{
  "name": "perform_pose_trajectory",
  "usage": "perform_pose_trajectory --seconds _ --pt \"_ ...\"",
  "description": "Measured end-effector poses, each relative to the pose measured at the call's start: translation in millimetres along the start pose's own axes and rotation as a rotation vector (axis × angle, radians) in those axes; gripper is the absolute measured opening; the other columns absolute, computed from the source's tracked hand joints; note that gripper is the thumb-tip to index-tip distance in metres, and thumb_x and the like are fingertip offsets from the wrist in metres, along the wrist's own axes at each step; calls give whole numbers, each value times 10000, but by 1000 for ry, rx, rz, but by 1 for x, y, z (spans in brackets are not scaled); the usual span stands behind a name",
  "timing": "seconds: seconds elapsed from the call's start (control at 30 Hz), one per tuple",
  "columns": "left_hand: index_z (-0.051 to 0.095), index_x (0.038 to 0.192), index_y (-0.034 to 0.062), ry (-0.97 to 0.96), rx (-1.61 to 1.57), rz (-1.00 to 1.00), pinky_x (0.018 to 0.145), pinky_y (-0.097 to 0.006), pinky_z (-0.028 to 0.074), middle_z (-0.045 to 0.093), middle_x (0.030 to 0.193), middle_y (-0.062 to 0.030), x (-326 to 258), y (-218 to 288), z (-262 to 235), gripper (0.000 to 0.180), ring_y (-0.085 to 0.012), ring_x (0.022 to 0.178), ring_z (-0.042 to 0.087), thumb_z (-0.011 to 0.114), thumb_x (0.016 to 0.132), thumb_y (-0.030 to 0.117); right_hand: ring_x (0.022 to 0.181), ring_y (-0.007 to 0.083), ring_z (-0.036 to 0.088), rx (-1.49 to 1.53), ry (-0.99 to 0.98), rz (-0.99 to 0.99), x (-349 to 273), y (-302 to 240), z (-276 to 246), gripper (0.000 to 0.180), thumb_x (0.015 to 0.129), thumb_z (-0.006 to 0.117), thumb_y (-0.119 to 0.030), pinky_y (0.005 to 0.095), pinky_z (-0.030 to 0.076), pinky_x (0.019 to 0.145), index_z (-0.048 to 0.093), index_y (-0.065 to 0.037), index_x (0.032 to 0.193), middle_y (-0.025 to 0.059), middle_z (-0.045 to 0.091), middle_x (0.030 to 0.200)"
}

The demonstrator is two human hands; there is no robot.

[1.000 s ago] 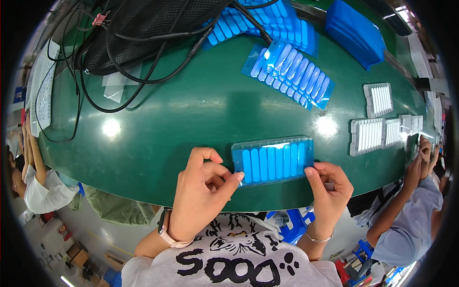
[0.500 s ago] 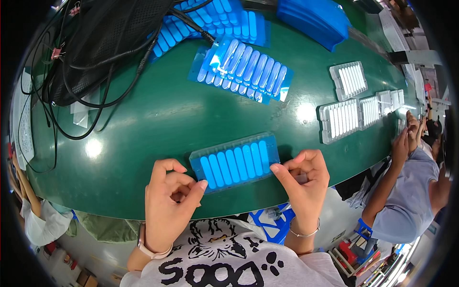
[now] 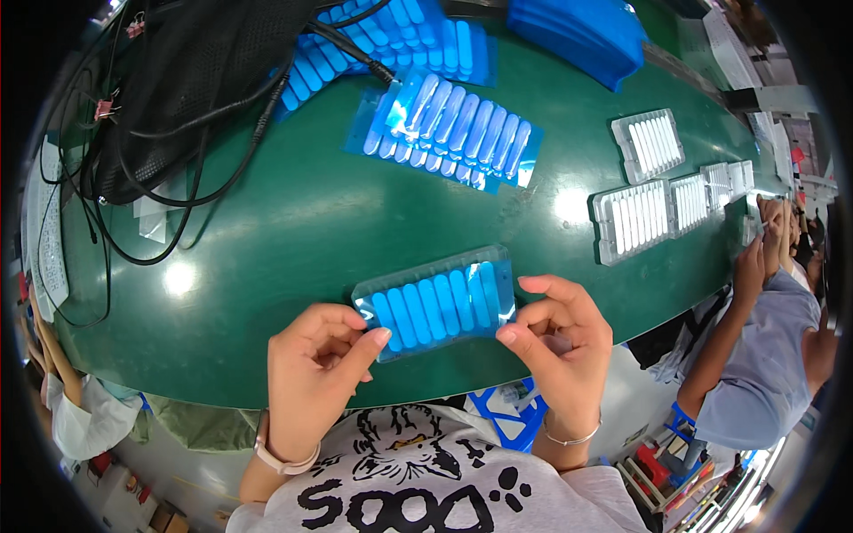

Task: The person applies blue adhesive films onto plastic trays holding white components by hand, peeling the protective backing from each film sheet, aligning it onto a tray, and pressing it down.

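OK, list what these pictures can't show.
In the head view:
Underside of the clear tray: hidden by the tray itself.
Far side of the blue plastic object: cut off by the upper edge.
Top of the black bag: likewise.
Anything in the co-worker's hand: too small.

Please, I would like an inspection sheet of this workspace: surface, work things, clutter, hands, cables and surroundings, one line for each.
Surface: green tabletop, glossy, bright reflections.
Work things: blue sheet with strips, lying on a clear tray; beyond, stacked blue sheets; to the right, white-striped trays.
Clutter: black mesh item, upper left; blue plastic piece, top.
Hands: left hand pinches the sheet's near left corner; right hand has its thumb at the near right corner, grip unclear.
Cables: black cables, looping beside the mesh item onto the tabletop.
Surroundings: one person at the right edge, another at the left.
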State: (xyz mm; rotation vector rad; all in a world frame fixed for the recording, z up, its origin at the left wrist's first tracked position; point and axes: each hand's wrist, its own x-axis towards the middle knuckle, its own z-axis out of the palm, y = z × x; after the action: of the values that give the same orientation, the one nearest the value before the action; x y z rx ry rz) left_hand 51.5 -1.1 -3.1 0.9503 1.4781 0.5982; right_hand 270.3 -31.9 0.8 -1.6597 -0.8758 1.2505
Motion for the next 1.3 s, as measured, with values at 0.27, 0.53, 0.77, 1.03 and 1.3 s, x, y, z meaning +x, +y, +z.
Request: perform_pose_trajectory --seconds 0.27,0.53,0.77,1.03,1.3 --pt "608 868 -14 -62 -110 -11 486 -177 432 620 706 -23 -1 1 -8 98 -43 580 559 693 856 34 542 -9 366 37 -10 -146 1 3 -3 401 768 741 63 153 251 486 564 -9 1120 -5 631 721" --pt "600 860 -13 -66 -197 19 514 -189 477 631 729 -41 0 3 -7 88 -53 609 572 684 855 14 538 -10 362 -59 102 -144 3 12 -6 309 784 735 33 169 249 484 596 -21 1055 -19 631 709" --pt "597 867 -16 -77 -104 -34 489 -204 472 644 716 -61 -2 8 -6 89 -75 587 589 677 864 23 546 -15 406 -65 152 -95 2 14 -2 190 829 702 18 170 269 478 570 -15 961 -26 601 669" --pt "596 861 -17 -64 -83 -38 467 -200 441 642 681 -65 -2 8 -6 84 -84 545 587 673 861 15 537 -22 385 -31 183 -61 2 16 2 234 835 696 25 166 256 456 472 -36 857 -9 604 656" --pt "599 849 -13 -68 -78 -69 455 -188 411 645 675 -60 1 6 -6 91 -84 525 585 682 856 26 528 -20 366 -47 179 -29 5 18 1 263 826 698 27 174 257 451 445 -42 834 0 610 649"
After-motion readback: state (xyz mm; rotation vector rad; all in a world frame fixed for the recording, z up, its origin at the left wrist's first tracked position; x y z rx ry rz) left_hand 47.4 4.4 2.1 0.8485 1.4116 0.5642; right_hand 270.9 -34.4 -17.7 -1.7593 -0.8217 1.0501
